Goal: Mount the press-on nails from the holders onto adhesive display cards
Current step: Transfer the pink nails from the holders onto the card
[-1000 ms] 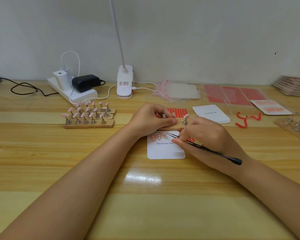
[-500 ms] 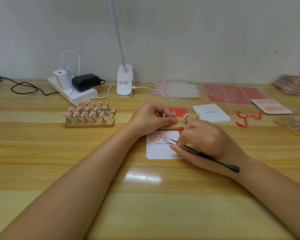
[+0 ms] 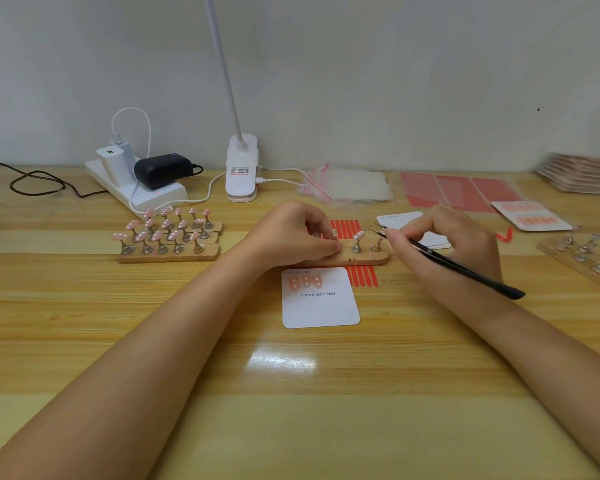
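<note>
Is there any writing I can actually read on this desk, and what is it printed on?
"Handmade Nail": on the white card with three pink nails, near the middle of the desk.
Lamp base label: red and black print, too small to read.
Second white card behind the hands: small top print, blurred.

The display card [image 3: 321, 299] lies just in front of the wooden holder [image 3: 361, 256]; the loaded holders [image 3: 168, 237] sit to its left, the lamp base [image 3: 241, 171] behind.

Bright, even light; glare patch on table [image 3: 281, 363] (soft focus, edges bowed by wide lens).
</note>
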